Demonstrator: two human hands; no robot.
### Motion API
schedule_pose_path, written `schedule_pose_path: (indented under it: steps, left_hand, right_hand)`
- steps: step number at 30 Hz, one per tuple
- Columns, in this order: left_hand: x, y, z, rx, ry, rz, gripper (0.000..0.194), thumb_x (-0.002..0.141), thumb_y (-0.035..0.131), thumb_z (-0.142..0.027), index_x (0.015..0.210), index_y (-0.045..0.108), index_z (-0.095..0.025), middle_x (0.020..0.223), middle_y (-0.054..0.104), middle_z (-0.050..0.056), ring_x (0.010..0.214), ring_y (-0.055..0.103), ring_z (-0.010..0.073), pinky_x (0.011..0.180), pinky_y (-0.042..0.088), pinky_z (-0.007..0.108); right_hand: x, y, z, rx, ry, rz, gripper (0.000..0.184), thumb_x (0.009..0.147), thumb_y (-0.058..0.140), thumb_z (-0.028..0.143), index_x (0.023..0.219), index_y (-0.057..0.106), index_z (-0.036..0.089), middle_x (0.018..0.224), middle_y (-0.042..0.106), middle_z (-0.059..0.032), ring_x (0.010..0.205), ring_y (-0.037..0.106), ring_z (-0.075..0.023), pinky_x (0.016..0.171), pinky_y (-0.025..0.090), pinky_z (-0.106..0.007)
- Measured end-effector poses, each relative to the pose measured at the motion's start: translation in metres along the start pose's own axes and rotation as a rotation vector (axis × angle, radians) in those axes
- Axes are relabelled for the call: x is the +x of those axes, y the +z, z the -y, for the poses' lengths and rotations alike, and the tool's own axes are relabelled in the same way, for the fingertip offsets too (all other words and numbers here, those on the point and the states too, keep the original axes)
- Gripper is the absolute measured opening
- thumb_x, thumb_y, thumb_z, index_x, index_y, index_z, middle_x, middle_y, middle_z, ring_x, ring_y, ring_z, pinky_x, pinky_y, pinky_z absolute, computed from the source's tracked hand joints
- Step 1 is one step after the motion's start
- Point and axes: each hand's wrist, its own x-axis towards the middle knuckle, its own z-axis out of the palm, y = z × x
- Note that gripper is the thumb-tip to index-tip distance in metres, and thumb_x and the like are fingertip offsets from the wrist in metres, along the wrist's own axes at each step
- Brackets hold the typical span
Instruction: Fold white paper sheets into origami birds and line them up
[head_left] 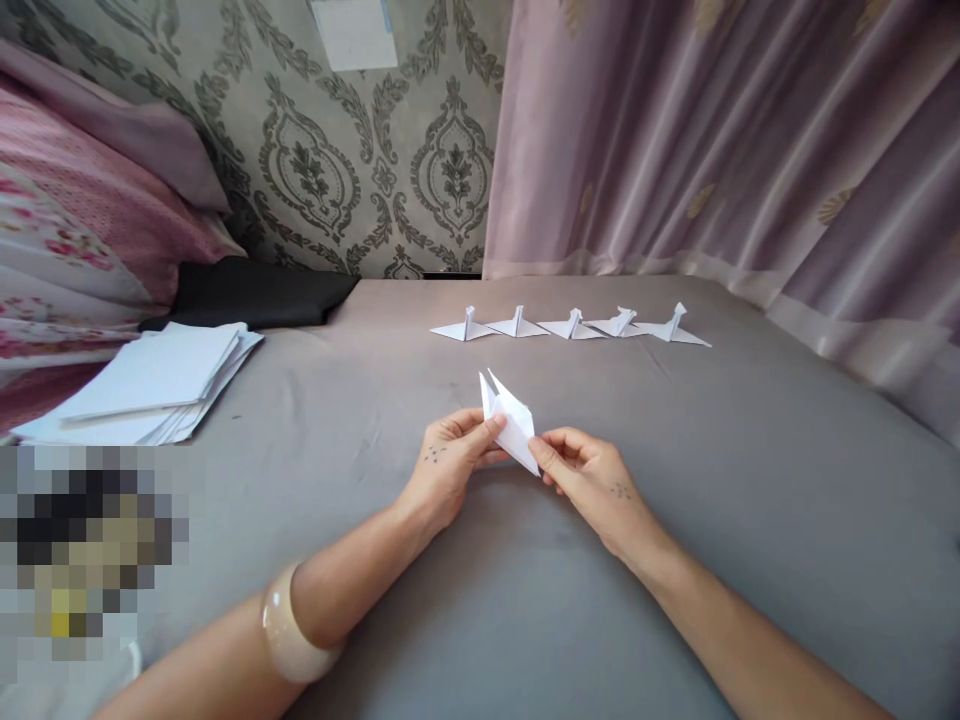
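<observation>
Between my two hands is a piece of folded white paper [514,428], held a little above the grey surface. It is a narrow kite-like shape with two separate points at its upper left end. My left hand [456,450] pinches its left side, thumb on top and fingers underneath. With thumb and fingers, my right hand [589,470] grips the lower right corner. Beyond my hands, several folded white paper birds [576,326] stand in a row, their wing tips close together.
A stack of white paper sheets [157,370] lies at the left, in front of a folded black cloth [277,292]. Pink floral fabric [82,220] bunches along the left edge. A mauve curtain [637,140] hangs behind and to the right. The lower left corner is pixelated.
</observation>
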Motion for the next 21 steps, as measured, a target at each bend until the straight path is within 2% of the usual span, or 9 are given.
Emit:
schedule_pose_path:
  steps: [7, 12, 15, 21]
  left_hand:
    - [-0.002, 0.003, 0.005, -0.05, 0.001, 0.047, 0.025, 0.074, 0.074, -0.032, 0.087, 0.07, -0.011, 0.086, 0.071, 0.008, 0.08, 0.066, 0.0177, 0.079, 0.054, 0.033]
    - [-0.001, 0.003, 0.006, -0.073, 0.009, 0.054, 0.024, 0.075, 0.073, -0.03, 0.087, 0.069, -0.01, 0.086, 0.071, 0.008, 0.08, 0.066, 0.0177, 0.082, 0.054, 0.035]
    - [-0.001, 0.003, 0.006, -0.102, -0.004, 0.065, 0.023, 0.076, 0.072, -0.03, 0.088, 0.068, -0.01, 0.087, 0.071, 0.009, 0.081, 0.066, 0.0181, 0.085, 0.053, 0.036]
    - [-0.005, 0.007, 0.003, -0.098, -0.082, 0.173, 0.023, 0.08, 0.068, -0.027, 0.093, 0.068, -0.008, 0.094, 0.072, 0.013, 0.089, 0.068, 0.0224, 0.087, 0.052, 0.038]
  right_hand:
    - [-0.002, 0.004, -0.006, -0.113, -0.052, -0.013, 0.034, 0.082, 0.057, 0.048, 0.07, 0.065, 0.018, 0.061, 0.057, 0.0004, 0.056, 0.047, -0.0121, 0.054, 0.036, -0.026]
    - [0.0, 0.005, -0.011, -0.086, -0.046, -0.041, 0.03, 0.079, 0.062, 0.049, 0.076, 0.065, 0.019, 0.065, 0.06, 0.0003, 0.059, 0.051, -0.0132, 0.056, 0.038, -0.025]
    - [-0.001, 0.007, -0.008, -0.115, -0.049, -0.052, 0.03, 0.078, 0.062, 0.048, 0.073, 0.064, 0.019, 0.061, 0.057, 0.0015, 0.057, 0.049, -0.0124, 0.054, 0.036, -0.025]
    - [-0.002, 0.009, -0.002, -0.127, -0.047, -0.051, 0.034, 0.076, 0.063, 0.05, 0.071, 0.064, 0.016, 0.061, 0.05, 0.0027, 0.06, 0.043, -0.0118, 0.055, 0.034, -0.024]
